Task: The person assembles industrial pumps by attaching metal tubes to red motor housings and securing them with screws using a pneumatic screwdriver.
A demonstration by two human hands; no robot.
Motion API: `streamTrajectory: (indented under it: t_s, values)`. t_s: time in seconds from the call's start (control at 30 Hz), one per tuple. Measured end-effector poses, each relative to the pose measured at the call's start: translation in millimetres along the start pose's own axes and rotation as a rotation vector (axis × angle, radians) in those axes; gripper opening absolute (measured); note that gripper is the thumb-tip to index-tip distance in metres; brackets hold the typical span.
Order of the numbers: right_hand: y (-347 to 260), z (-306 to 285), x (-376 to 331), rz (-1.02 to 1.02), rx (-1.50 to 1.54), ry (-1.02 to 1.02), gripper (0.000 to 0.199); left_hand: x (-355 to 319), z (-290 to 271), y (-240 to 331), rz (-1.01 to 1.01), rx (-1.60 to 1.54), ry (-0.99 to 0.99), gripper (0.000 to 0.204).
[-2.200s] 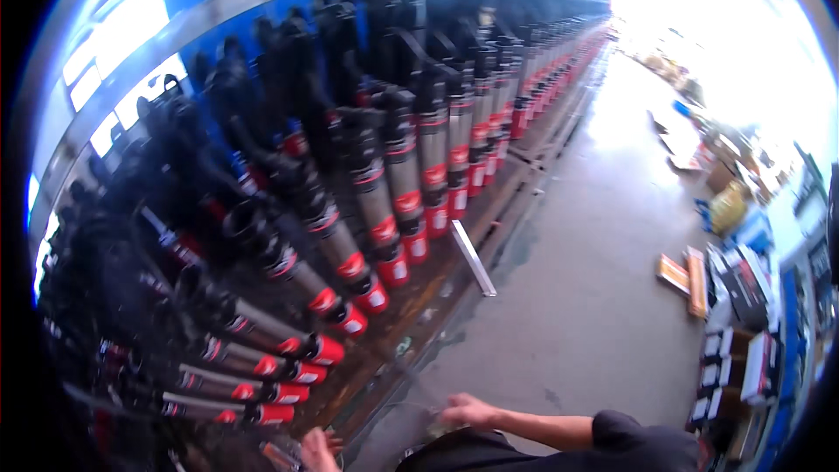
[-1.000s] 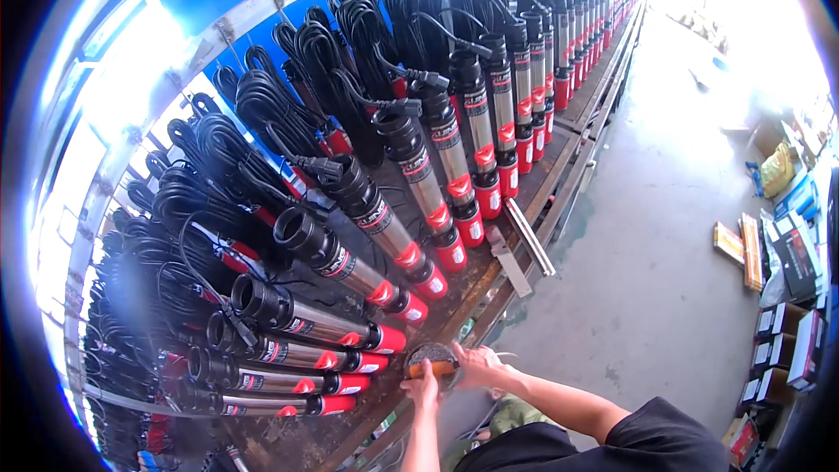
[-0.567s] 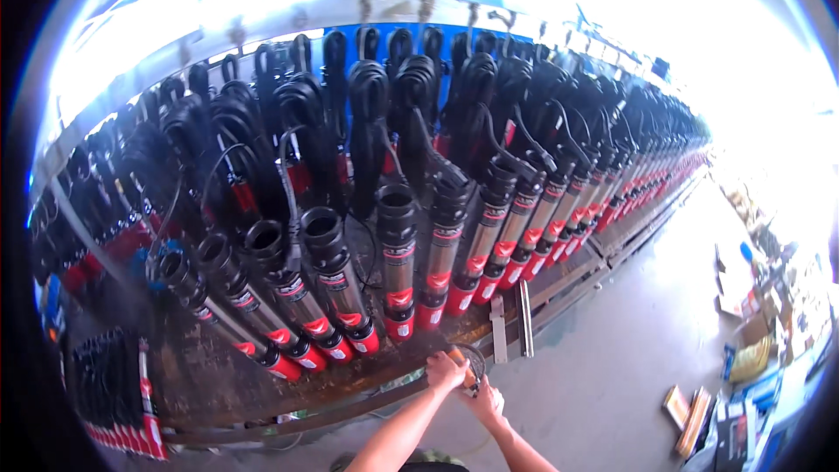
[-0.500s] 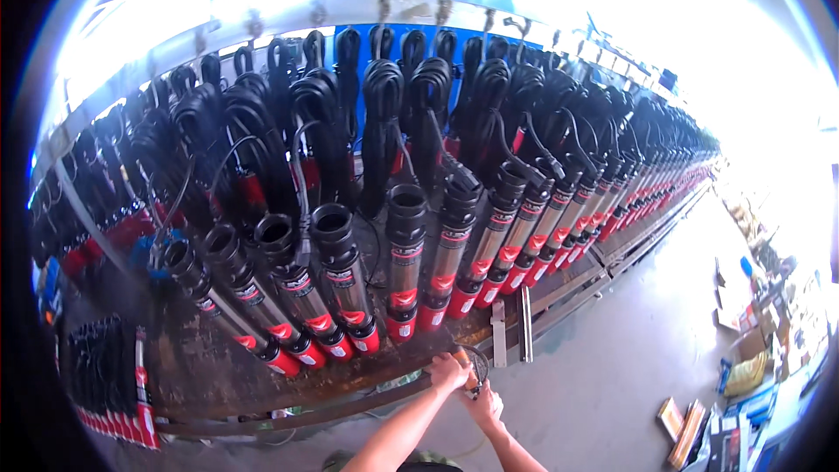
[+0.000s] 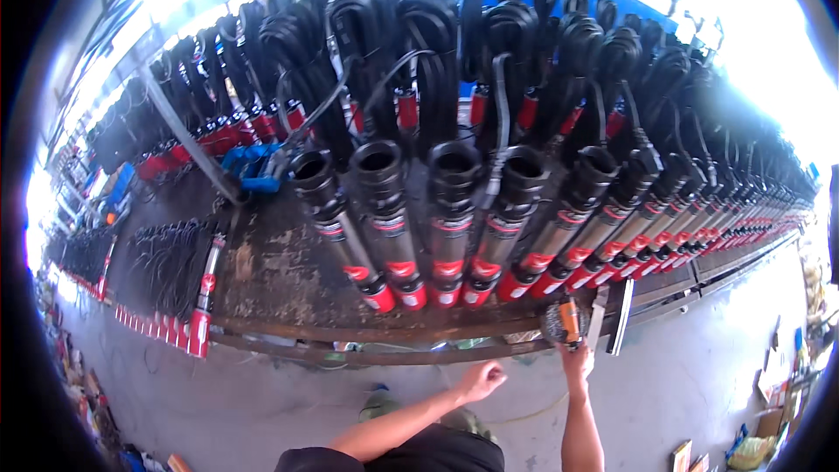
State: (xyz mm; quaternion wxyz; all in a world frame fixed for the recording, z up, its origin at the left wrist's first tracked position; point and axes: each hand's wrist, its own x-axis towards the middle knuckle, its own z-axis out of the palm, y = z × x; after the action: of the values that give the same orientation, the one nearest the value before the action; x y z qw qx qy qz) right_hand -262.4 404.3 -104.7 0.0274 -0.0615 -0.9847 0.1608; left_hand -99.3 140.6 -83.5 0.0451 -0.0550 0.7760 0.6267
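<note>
My right hand is closed around the lower end of an orange and black tool-like object with a dark, rounded part at its side. I cannot make out its exact kind. It is held up at the front edge of a worn workbench. Apart from it, to the left, my left hand hovers over the floor with fingers curled in and nothing visible in them. Beyond both hands stands a row of metal pump-like cylinders with black open tops and red bases, leaning outward.
Coiled black cables hang behind the cylinders. A blue plastic piece lies by a slanted metal post. Two metal strips jut from the bench front. More red-based cylinders stand at left; boxes and a yellow bag at right.
My hands, which were together at the orange and black object, have separated. My right hand now holds it farther right; my left hand is empty. The view has swung left.
</note>
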Motion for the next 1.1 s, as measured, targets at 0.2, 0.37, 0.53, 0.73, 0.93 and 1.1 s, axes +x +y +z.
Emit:
streamTrajectory:
  t_s: [0.2, 0.37, 0.53, 0.73, 0.93, 1.1]
  values:
    - [-56.9, -14.8, -46.1, 0.051, -0.092, 0.206, 0.091, -127.1, -167.7, -55.1, -0.166, 0.305, 0.472, 0.013]
    - [-85.8, 16.5, -173.1, 0.000, -0.090, 0.367, 0.077, -201.1, -329.1, -92.0, -0.112, 0.644, 1.016, 0.011]
    - [-82.8, 77.4, -299.7, 0.154, 0.150, 0.009, 0.072, -214.2, -407.0, -120.7, -0.096, 0.870, 1.163, 0.045]
    - [-144.2, 34.2, -309.5, 0.168, 0.251, -0.065, 0.061, -142.7, -426.0, 109.7, 0.599, 0.071, 0.989, 0.041]
    - [-267.8, -12.3, -275.1, -0.051, 0.508, -0.111, 0.042, -51.0, -431.2, 324.0, 1.105, 0.261, 0.630, 0.029]
    - [-352.7, -27.6, -301.7, -0.467, 0.432, -0.184, 0.041, -11.5, -427.5, 332.4, 1.002, 0.672, 0.536, 0.020]
